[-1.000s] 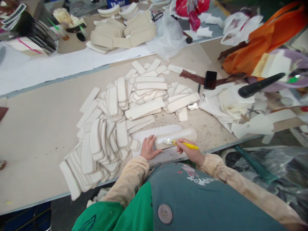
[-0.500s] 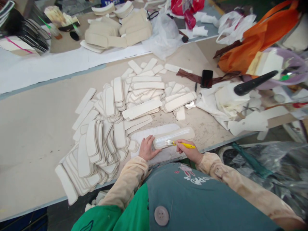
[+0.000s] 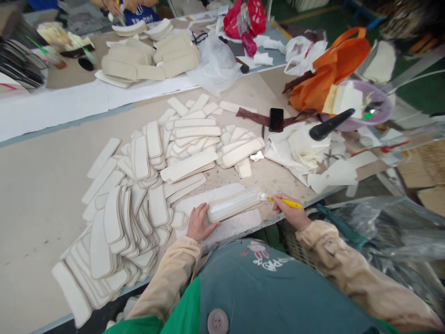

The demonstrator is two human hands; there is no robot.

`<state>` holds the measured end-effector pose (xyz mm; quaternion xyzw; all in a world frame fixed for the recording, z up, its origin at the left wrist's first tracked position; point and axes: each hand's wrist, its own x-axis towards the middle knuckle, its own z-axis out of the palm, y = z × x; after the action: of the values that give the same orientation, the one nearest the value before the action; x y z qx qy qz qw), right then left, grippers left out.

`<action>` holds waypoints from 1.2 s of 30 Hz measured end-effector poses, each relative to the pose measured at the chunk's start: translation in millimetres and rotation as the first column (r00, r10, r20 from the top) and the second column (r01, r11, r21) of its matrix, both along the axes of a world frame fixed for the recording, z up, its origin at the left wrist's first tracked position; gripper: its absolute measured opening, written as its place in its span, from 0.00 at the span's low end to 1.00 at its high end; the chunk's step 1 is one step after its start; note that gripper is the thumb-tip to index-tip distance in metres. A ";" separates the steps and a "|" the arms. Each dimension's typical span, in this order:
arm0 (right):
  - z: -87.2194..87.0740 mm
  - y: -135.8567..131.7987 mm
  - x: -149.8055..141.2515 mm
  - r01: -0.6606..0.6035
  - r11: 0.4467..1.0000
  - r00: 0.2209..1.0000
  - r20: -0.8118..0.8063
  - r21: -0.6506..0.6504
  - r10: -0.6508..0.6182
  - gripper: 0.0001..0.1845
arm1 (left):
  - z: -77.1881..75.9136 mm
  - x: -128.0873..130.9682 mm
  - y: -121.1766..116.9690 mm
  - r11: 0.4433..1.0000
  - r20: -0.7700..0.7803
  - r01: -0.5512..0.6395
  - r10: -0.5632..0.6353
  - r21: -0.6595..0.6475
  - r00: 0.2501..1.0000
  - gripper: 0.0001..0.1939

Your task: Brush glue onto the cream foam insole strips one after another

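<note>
A long pale strip with rounded ends (image 3: 236, 204) lies on a white sheet (image 3: 243, 223) near the table's front edge, a wet white coating shining along it. My left hand (image 3: 200, 222) rests at the strip's left end, thumb and fingers spread apart, touching its edge. Pinched in my right hand (image 3: 289, 211) is a small brush with a yellow handle (image 3: 291, 203). White paste covers its bristles, which are at the strip's right end. Many similar strips (image 3: 114, 232) lie in overlapping heaps to the left and beyond my hands.
Farther back are a black phone (image 3: 276, 120), a white jug with a black handle (image 3: 308, 144), an orange bag (image 3: 323, 83) and a purple basin (image 3: 382, 99). Stacked beige pieces (image 3: 128, 60) occupy the far table. Another person's hands (image 3: 121, 6) show at the top.
My right hand has drawn the brush rightward from the strip's middle to its right end. My left hand stays at the left end. The whole view has shifted, showing more on the right.
</note>
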<state>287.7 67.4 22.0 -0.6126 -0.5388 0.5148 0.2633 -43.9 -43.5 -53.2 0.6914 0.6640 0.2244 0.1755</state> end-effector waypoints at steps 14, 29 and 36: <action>-11.0 -2.4 -6.0 0.055 0.994 0.998 -0.010 0.095 -0.054 0.17 | 7.2 -0.9 -6.3 0.994 -0.055 -0.004 -0.002 -0.110 0.998 0.44; 17.4 -18.2 9.9 0.125 0.931 0.990 0.024 0.344 -0.142 0.14 | 71.6 -104.7 145.1 0.991 -0.469 -0.070 0.008 -0.115 0.883 0.26; 21.2 -31.6 13.0 0.180 0.930 0.974 0.073 0.321 -0.213 0.15 | 69.4 -125.6 186.0 0.937 -0.423 0.120 -0.259 -0.327 0.868 0.13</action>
<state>300.6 35.8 43.2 -0.6408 -0.5625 0.3608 0.3779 -169.5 142.5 16.1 0.7538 0.6400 -0.0640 0.1345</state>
